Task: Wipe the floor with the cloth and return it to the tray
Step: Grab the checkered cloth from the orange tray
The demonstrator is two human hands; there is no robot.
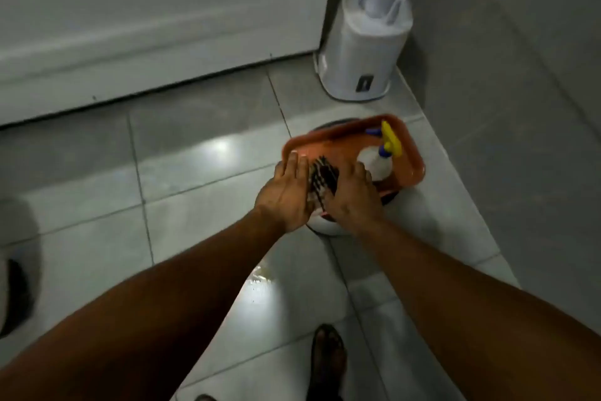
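An orange tray rests on a round white stand near the right wall. A dark checked cloth lies at the tray's near left end. My left hand presses flat on the cloth's left side, fingers stretched toward the tray rim. My right hand covers the cloth's right side, fingers curled over it. A white spray bottle with a yellow and blue trigger lies in the tray just beyond my right hand.
A white toilet-brush holder stands in the corner behind the tray. A white door or cabinet runs along the back. Grey wall closes the right side. A wet patch shines on the grey tiles. My sandalled foot is below.
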